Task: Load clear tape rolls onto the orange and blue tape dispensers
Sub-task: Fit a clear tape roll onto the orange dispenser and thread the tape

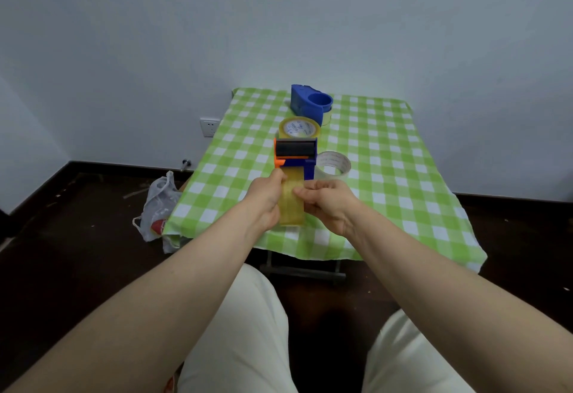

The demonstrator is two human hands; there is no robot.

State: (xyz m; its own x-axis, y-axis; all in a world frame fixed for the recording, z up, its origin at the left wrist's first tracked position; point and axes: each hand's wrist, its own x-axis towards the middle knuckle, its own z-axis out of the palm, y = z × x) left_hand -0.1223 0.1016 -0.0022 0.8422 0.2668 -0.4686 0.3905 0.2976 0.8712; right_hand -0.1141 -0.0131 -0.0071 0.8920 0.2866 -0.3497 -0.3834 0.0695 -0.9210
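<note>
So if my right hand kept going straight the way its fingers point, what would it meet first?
The right hand points left, across the tape strip it pinches. Past that strip, the left hand is first in line, probably almost at once, though depth is unclear.

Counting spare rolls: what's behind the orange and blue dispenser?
A yellowish tape roll lies flat behind the dispenser, its near edge hidden. Farther back stands a blue dispenser.

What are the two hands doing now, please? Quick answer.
Left hand: closed on the left side of the tape roll in the orange and blue dispenser.
Right hand: closed on the same roll's right side.
</note>
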